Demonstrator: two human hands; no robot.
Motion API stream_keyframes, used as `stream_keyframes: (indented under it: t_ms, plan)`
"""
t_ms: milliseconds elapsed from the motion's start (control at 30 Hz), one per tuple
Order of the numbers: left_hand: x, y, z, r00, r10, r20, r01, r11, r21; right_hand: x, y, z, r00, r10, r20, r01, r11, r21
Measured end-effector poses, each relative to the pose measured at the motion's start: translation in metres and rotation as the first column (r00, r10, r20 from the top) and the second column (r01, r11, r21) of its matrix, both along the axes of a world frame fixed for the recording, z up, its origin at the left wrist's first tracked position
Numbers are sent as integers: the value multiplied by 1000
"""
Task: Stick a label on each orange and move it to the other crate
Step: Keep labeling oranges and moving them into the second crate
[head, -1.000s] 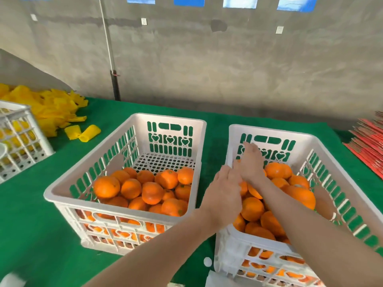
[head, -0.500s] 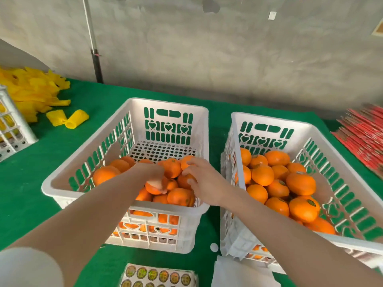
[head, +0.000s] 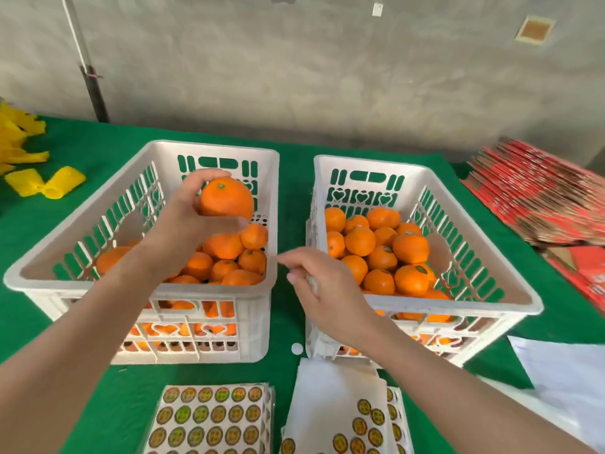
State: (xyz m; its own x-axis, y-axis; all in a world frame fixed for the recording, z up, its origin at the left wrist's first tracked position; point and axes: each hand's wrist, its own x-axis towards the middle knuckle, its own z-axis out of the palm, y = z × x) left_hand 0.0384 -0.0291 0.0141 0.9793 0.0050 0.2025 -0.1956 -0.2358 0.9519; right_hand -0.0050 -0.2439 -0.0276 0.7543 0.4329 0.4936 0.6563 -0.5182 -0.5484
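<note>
Fingers point(head: 209, 173) of left hand point(head: 183, 224) curled round orange point(head: 226, 199); right hand point(head: 330, 290) blurred, grip unclear. Peel one off label sheet point(head: 213, 404), press flat on smooth peel.

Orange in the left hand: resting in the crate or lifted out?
Lifted. The left hand grips the orange clear above the pile, over the left crate; whether it tops the rim, cannot tell.

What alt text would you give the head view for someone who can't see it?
A left hand holds an orange above the left crate of oranges; the right hand hovers at the near corner of the right crate. Label sheets lie in front on green cloth.
</note>
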Motion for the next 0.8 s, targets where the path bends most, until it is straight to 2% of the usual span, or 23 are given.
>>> stream_keyframes:
  t_ms: [67, 133, 200, 267, 367, 433, 500, 567, 633, 700, 800]
  plan:
    - [-29, -14, 4, 998, -54, -15, 52, 995, -86, -30, -28, -16, 999, 41, -34, -40, 998, 42]
    - [-56, -30, 2, 994, -102, -37, 97, 988, -122, -51, -56, -42, 979, 30, -202, -37, 999, -32]
    - [-82, -48, -7, 988, -132, -79, 128, 990, -54, -61, -86, -77, 916, -80, -394, 13, 985, -171]
    - [-104, -66, -27, 970, -186, -155, 184, 983, -25, -64, -112, -109, 834, -214, -508, 90, 962, -258]
    - [-121, -86, -75, 886, -222, -408, 160, 971, -180, -70, -132, -135, 791, -323, -520, 162, 930, -331]
    - [-126, -94, -106, 799, -205, -565, 71, 966, -249, -73, -128, -144, 806, -285, -519, 118, 936, -332]
    - [-127, -102, -133, 723, -187, -665, 16, 967, -254, -72, -116, -148, 840, -230, -492, 59, 940, -337]
    - [-127, -107, -152, 668, -160, -727, -9, 975, -223, -66, -106, -154, 868, -222, -444, 24, 913, -408]
    - [-125, -112, -168, 630, -140, -764, -2, 983, -182, -59, -101, -157, 871, -293, -394, 42, 844, -535]
    - [-121, -118, -179, 610, -129, -782, 54, 991, -121, -57, -102, -160, 867, -358, -346, 37, 741, -671]
    - [-114, -125, -190, 610, -97, -787, 73, 995, -67, -60, -106, -167, 864, -358, -355, -22, 676, -737]
